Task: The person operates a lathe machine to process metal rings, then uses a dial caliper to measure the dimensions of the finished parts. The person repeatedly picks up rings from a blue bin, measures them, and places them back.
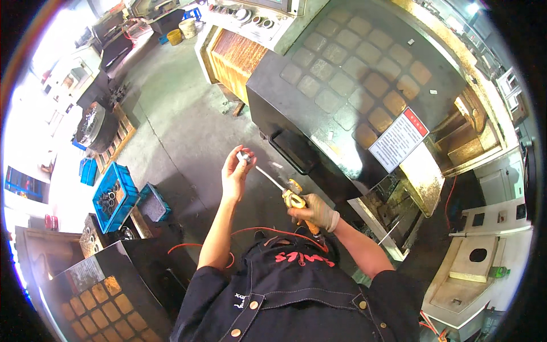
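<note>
My left hand [233,175] is raised in front of me, bare, its thumb and fingers closed on a small silvery metal part [244,157]. In a pale work glove, my right hand [320,212] grips a yellow air blow gun [293,199]. From the gun a long thin nozzle [270,178] points up and left toward the metal part, with a small gap between them. An orange air hose [273,231] loops across in front of my body. The fine shape of the part is partly hidden by my fingers.
A dark machine door with a long handle [289,154] stands close on the right, bearing a printed sign [399,139]. On the left, a blue crate [135,195] holds metal rings, beside a smaller blue bin [155,204]. A second machine [122,285] stands at lower left.
</note>
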`<state>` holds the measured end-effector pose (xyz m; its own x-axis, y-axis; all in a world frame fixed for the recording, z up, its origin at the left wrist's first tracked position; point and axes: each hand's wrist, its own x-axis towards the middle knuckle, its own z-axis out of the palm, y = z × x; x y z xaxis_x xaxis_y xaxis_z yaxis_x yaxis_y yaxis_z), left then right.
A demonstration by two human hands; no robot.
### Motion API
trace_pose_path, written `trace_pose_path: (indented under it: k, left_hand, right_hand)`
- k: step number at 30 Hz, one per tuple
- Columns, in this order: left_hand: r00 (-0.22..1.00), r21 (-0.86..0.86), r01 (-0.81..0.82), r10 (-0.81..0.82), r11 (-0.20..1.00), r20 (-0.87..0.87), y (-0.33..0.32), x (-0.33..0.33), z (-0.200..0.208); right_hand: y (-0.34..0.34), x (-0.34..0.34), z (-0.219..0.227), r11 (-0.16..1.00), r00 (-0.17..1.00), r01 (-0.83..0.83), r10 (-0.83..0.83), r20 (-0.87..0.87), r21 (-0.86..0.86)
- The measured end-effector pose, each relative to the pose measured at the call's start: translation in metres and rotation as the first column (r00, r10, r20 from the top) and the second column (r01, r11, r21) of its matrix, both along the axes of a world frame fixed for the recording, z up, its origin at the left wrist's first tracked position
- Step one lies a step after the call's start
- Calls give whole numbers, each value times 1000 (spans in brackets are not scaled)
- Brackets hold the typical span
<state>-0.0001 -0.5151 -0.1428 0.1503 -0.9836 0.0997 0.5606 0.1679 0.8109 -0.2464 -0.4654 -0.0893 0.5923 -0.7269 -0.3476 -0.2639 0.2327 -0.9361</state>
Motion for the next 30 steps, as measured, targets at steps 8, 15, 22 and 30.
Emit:
trace_pose_path:
  k: [8,15,22,30]
  left_hand:
    - [956,83,214,-191,973,-221,15,-9,-34]
    - [897,278,415,-441,866,37,76,-91,-14]
    - [820,105,338,-348,935,455,69,-94,3]
    - [853,200,77,-169,977,494,83,-89,-16]
  right_hand:
    - [-5,3,-16,967,973,219,-207,101,-132]
    - [-16,16,-7,904,943,333,-314,113,-267]
    - [-17,35,-26,906,935,343,-354,-1,-248]
    - [-17,38,-42,953,954,281,-266,138,-110]
